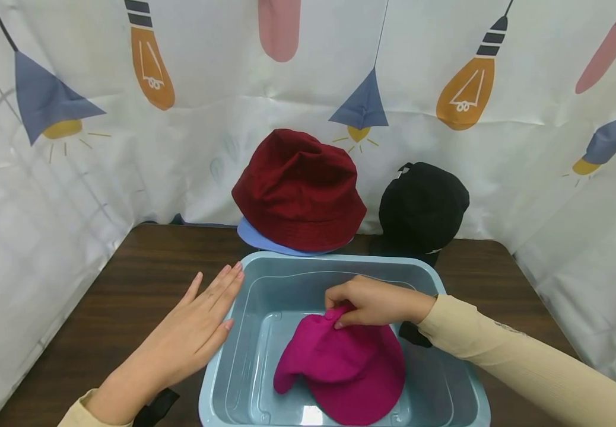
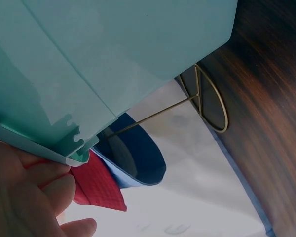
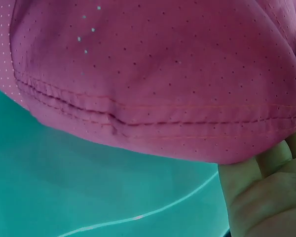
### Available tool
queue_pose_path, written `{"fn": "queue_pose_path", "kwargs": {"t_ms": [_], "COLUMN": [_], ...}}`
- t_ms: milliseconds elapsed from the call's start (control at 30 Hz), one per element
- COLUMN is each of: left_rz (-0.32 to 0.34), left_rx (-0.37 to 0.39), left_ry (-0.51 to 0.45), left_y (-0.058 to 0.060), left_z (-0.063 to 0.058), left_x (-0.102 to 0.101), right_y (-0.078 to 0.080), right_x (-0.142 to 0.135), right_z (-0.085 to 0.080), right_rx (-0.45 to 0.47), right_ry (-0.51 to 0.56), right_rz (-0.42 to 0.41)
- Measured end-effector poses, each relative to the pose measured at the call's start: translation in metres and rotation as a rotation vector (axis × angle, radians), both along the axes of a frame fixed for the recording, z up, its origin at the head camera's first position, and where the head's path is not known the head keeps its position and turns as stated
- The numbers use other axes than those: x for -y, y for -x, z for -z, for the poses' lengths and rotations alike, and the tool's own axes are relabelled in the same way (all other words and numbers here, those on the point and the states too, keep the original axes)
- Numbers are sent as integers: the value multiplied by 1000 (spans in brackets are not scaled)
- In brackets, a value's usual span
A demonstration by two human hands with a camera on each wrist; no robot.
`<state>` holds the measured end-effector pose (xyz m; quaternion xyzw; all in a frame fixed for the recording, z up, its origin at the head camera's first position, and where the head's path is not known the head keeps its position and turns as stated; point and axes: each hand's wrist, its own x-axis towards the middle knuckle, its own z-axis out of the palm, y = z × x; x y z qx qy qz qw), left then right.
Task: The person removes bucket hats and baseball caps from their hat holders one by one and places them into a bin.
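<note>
A magenta cap (image 1: 351, 362) with small perforations and stitched seams is inside a light blue plastic basin (image 1: 340, 261). My right hand (image 1: 374, 301) pinches the top of its crown between thumb and fingers, and the brim points toward the near right. In the right wrist view, the cap's fabric (image 3: 158, 79) fills most of the picture, with fingers (image 3: 274, 165) at its edge. My left hand (image 1: 193, 332) lies with straight fingers along the basin's left rim. The left wrist view shows those fingers (image 2: 49, 182) beside the rim, against the outer wall (image 2: 128, 54).
Behind the basin, a dark red bucket hat (image 1: 299, 190) sits over a blue hat (image 1: 257, 236); a gold wire stand (image 2: 209, 98) reaches into the blue one. A black cap (image 1: 422, 204) is at the back right. The dark wooden table (image 1: 121, 296) meets a printed curtain (image 1: 190, 154).
</note>
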<state>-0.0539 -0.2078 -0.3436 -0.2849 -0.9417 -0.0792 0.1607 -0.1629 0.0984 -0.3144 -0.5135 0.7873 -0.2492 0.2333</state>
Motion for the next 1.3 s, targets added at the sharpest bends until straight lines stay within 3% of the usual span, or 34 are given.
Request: {"fn": "queue_pose_path", "kwargs": {"t_ms": [533,800,1300], "left_rz": [2,9,4], "left_rx": [-9,-28,-16], "left_ry": [0,-1,5], "left_y": [-2,-2,-1], "left_z": [1,2,1], "left_x": [0,0,-1], "right_y": [0,5,12], "right_x": [29,43,64], "right_z": [13,17,27], "right_rx": [-21,44,70], "right_ry": [49,39,0], "right_rz": [-95,-77,-69]}}
